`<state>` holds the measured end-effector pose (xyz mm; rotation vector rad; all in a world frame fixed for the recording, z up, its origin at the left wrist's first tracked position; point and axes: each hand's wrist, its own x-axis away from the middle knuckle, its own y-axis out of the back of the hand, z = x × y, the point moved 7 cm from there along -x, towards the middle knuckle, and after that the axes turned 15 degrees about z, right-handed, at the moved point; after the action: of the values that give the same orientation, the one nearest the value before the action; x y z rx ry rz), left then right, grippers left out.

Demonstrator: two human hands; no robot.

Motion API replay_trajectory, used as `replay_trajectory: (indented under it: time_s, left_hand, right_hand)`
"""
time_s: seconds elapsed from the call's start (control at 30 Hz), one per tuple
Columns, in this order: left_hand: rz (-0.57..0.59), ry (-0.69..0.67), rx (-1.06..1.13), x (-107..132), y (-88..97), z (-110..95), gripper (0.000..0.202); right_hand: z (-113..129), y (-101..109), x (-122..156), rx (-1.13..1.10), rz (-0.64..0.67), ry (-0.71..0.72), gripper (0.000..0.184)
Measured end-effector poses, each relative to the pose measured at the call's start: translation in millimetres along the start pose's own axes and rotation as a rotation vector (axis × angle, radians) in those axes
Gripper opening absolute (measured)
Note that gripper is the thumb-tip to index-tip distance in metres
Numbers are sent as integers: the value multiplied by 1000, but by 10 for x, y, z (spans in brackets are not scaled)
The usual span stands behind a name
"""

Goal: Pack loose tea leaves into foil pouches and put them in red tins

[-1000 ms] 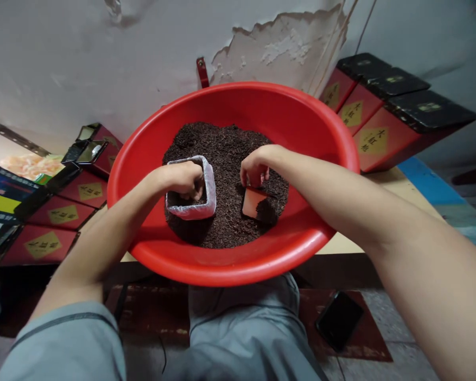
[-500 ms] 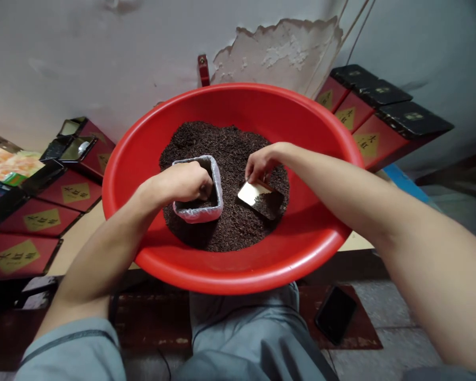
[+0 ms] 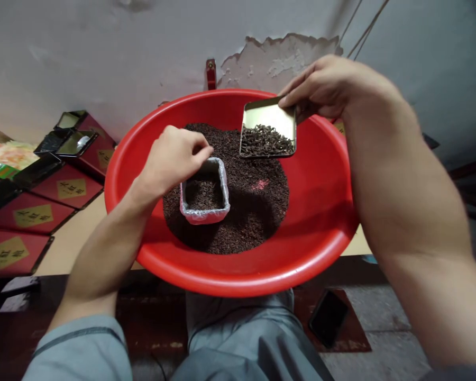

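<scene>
A wide red basin (image 3: 238,280) holds a heap of dark loose tea leaves (image 3: 238,238). On the leaves stands a square tin (image 3: 204,214) lined with clear plastic, with tea inside it. My left hand (image 3: 174,159) is over the tin's back left corner, fingers curled in against the thumb; what they hold, if anything, is hidden. Over the right side of the basin, my right hand (image 3: 321,90) grips a shallow metal tin lid (image 3: 267,114) by its far right corner. A pile of tea leaves lies along the lid's near edge.
Red tea tins (image 3: 71,190) with yellow labels stand on the table to the left, some without lids. Behind the basin is a wall (image 3: 103,63) with peeling plaster. A black phone (image 3: 328,317) lies low on the right, beside my legs.
My right hand has raised the lid out of the leaves and up to the right, now loaded with tea. My left hand has come up out of the lined tin.
</scene>
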<state>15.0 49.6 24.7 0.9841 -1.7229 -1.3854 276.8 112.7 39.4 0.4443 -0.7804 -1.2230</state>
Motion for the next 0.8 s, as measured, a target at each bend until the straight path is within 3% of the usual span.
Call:
replay_trajectory:
  time_s: [0.07, 0.13, 0.27, 0.37, 0.5, 0.63, 0.8]
  left_hand:
    - [-100, 71, 1, 47, 98, 55, 40]
    - [-102, 91, -11, 71, 132, 79, 44]
    - [94, 68, 45, 123, 94, 96, 39]
    - [282, 17, 67, 197, 34, 74, 29]
    - [317, -89, 48, 265, 19, 38, 18]
    - [256, -178, -21, 312, -2, 36, 18]
    - [273, -192, -59, 418, -30, 41, 31]
  right_hand:
    - [216, 47, 154, -27, -120, 62, 31]
    - [489, -17, 328, 3, -217, 147, 26]
    - [1122, -379, 697, 257, -307, 433, 37]
    - [1406, -701, 860, 582, -341, 517, 39]
    - [1528, -1086, 859, 866, -318, 511, 37]
    - [1642, -1432, 883, 1004, -286, 697, 31]
    - [1685, -1551, 938, 1046, -238, 855, 27]
